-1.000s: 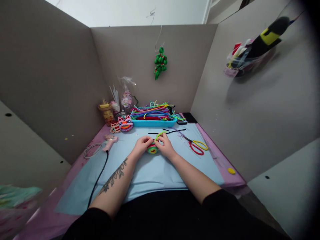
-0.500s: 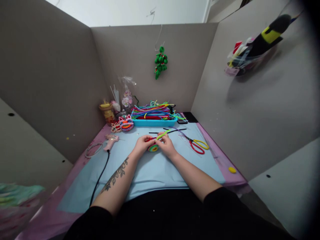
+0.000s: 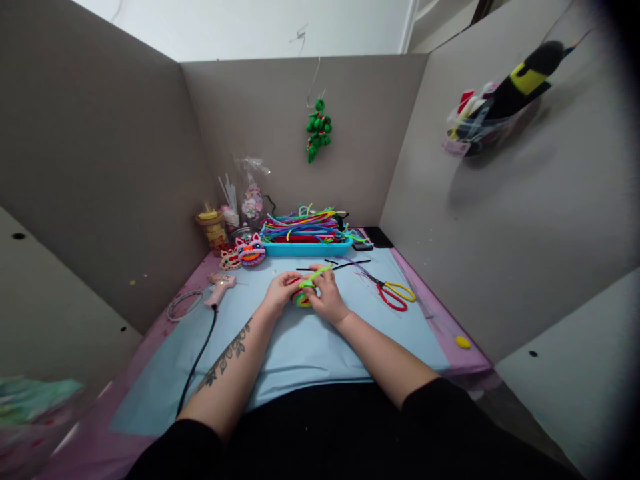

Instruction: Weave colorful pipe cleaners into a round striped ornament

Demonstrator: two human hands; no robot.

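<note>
Between my hands is a round, multicoloured pipe-cleaner piece [image 3: 301,300], with red, green and yellow showing. My left hand [image 3: 281,292] pinches its left edge. My right hand [image 3: 327,297] closes around its right side, the thumb pressing on its front. A lime-green pipe cleaner [image 3: 319,272] runs across the top of the piece and sticks up past my right fingers. Black pipe cleaners [image 3: 353,265] lie on the blue cloth just beyond my hands. My fingers hide much of the piece.
A blue tray [image 3: 307,249] of pipe cleaners stands at the back. Scissors [image 3: 393,295] lie to the right. On the left are a pink glue gun [image 3: 220,288], its black cord, and a finished pipe-cleaner animal head [image 3: 250,251]. Grey partitions [image 3: 305,173] enclose the table.
My right hand has turned and moved lower over the round piece. The lime-green pipe cleaner now bends across its top. The whole view has shifted slightly.
</note>
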